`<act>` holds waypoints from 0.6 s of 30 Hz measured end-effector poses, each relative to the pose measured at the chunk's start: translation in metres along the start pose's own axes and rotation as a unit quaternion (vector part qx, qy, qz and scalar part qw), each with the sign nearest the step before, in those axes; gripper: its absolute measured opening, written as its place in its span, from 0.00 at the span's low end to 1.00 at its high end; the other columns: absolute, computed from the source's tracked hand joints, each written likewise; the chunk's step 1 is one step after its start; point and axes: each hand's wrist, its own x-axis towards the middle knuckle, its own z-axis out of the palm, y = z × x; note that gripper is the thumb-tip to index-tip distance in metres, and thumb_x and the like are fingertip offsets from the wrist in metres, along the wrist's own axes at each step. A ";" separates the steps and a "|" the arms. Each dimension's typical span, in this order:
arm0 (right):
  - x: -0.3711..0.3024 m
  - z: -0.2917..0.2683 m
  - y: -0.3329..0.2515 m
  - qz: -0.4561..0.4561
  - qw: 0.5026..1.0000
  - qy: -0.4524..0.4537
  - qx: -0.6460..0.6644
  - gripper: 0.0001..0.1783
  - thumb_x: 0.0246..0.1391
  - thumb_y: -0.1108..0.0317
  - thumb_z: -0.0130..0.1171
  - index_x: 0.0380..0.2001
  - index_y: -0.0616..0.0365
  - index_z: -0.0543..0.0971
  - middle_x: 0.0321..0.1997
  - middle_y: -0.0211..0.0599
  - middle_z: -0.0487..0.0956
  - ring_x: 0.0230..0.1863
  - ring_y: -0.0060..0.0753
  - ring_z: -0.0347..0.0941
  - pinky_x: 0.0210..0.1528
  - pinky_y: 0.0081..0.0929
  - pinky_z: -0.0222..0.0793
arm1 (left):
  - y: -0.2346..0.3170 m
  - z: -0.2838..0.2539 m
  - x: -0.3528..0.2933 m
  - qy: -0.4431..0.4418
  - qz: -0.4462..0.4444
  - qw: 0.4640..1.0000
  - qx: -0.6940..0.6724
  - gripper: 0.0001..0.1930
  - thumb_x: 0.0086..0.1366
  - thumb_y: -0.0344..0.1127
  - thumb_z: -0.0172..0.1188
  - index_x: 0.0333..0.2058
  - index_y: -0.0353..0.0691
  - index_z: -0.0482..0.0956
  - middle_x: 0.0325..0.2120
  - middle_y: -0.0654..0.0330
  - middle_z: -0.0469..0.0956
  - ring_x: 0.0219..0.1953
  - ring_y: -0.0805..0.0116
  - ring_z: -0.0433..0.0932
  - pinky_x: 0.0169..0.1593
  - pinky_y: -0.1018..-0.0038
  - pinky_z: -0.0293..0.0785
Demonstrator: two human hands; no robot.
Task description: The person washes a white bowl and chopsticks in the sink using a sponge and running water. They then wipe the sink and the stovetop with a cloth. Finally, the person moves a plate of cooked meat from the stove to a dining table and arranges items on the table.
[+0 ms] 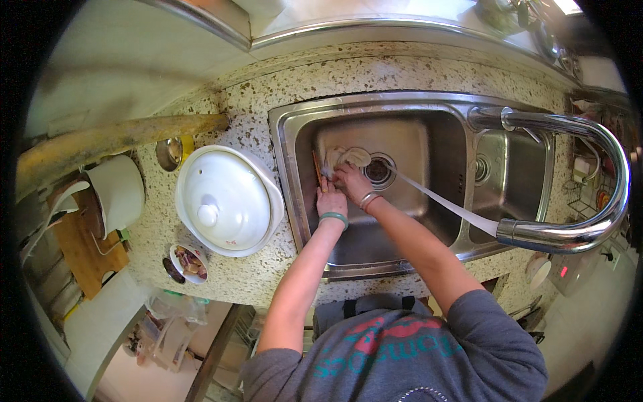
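Both of my hands are low in the left part of the large sink basin (408, 144). My left hand (331, 199), a green bangle at its wrist, has its fingers closed around something small and pale by the left wall. Right beside it, my right hand (351, 179) curls its fingers in at the same spot, its fingertips partly hidden. Just beyond them lies a pale, crumpled, cloth-like thing (352, 157), touching or close to the right fingers. A thin orange-brown stick (317, 166) leans along the basin's left wall. Water (439, 199) runs from the faucet (569, 238) toward the drain (380, 171).
A lidded white pot (224, 201) stands left of the sink. In front of it is a small bowl of chopped food (190, 262). A yellow-brown pipe (120, 137) juts over the counter at left. A smaller basin (512, 167) adjoins on the right, under the faucet's arch.
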 end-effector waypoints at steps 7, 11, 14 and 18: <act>-0.017 -0.088 0.004 0.038 0.986 0.113 -0.116 0.10 0.37 0.80 0.55 0.26 0.56 0.78 0.38 0.38 0.77 0.40 0.43 0.71 0.45 0.32 0.69 | 0.008 0.003 0.006 -0.004 -0.005 1.000 -0.015 0.19 0.65 0.37 0.41 0.50 0.34 0.71 0.61 0.53 0.57 0.66 0.57 0.48 0.65 0.59 0.48; -0.020 -0.146 -0.033 0.106 0.973 0.189 0.078 0.09 0.43 0.80 0.54 0.29 0.59 0.79 0.38 0.39 0.78 0.43 0.39 0.74 0.48 0.29 0.70 | 0.007 0.030 0.017 0.025 -0.014 0.997 0.065 0.22 0.67 0.41 0.38 0.58 0.45 0.65 0.64 0.56 0.51 0.68 0.57 0.41 0.66 0.51 0.39; -0.034 -0.178 -0.037 0.178 0.893 0.221 0.348 0.06 0.49 0.78 0.57 0.32 0.62 0.79 0.39 0.31 0.79 0.41 0.21 0.73 0.46 0.18 0.68 | 0.012 -0.014 0.008 -0.077 0.067 0.989 0.103 0.22 0.67 0.41 0.37 0.59 0.56 0.64 0.66 0.58 0.49 0.68 0.56 0.40 0.64 0.42 0.34; -0.045 -0.211 -0.065 0.176 0.880 0.235 0.375 0.08 0.51 0.77 0.57 0.36 0.61 0.77 0.36 0.28 0.78 0.38 0.16 0.71 0.42 0.17 0.68 | 0.015 -0.011 0.006 -0.045 0.073 0.994 0.061 0.21 0.67 0.40 0.39 0.58 0.60 0.66 0.66 0.56 0.47 0.69 0.55 0.39 0.62 0.38 0.32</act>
